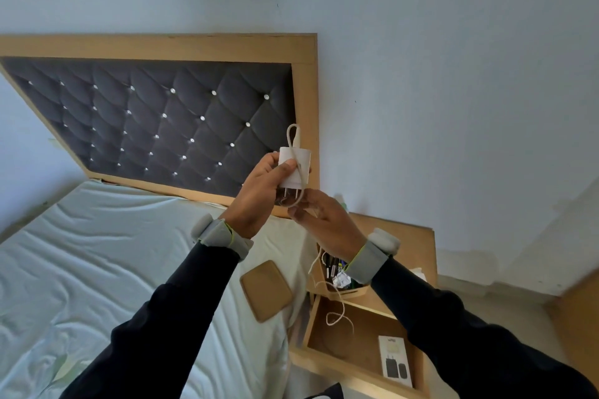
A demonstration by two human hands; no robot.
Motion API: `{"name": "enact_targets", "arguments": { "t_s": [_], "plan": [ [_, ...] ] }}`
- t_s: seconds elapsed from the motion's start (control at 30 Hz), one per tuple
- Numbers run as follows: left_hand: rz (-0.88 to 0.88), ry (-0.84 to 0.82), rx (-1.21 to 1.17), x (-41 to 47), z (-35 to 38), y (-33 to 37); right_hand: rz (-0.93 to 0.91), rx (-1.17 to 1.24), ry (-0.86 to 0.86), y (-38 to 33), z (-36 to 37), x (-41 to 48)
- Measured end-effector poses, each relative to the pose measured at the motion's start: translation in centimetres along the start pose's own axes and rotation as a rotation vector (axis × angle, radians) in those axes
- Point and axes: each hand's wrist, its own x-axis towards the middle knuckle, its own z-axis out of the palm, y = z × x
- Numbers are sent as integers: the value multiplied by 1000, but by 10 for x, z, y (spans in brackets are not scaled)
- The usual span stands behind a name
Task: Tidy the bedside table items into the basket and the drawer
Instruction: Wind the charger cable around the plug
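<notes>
Raised in front of the headboard, my left hand (259,191) grips a white charger plug (296,168) with its prongs pointing down. A cream cable (293,139) loops over the plug's top and down its side. My right hand (324,220) pinches the cable just under the plug, and the loose end of it hangs down over the open drawer (327,334). A wooden basket (356,291) with pens and small items stands on the bedside table (415,246), partly hidden by my right wrist. Inside the drawer lies a white charger box (395,361).
A tan flat case (265,290) lies on the pale green bed sheet near the mattress edge. The padded dark headboard (155,120) with a wooden frame fills the left. A white wall stands behind the table, and floor shows at the right.
</notes>
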Motion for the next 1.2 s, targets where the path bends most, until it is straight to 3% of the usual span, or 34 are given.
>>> {"name": "enact_targets", "arguments": {
  "t_s": [0.13,0.33,0.53,0.67,0.83,1.0,1.1,1.2],
  "plan": [
    [16,18,-42,2,-1,0,42,45,21,2,-1,1],
    [70,80,-54,3,3,1,16,66,211,-8,-9,-3],
    [147,172,-71,5,13,-4,-107,-547,456,-10,-5,-1],
    [79,182,-152,5,14,-5,-209,-703,299,-15,-10,-2],
    [-25,82,-134,4,10,-9,-316,-901,352,-14,-19,2],
    [-85,11,68,2,5,-9,-325,-880,299,-15,-26,3],
    [-29,-24,277,3,1,-14,-297,-867,279,-15,-30,6],
    [152,-13,453,5,-1,-24,-239,-826,231,-14,-32,10]
  ]
}}
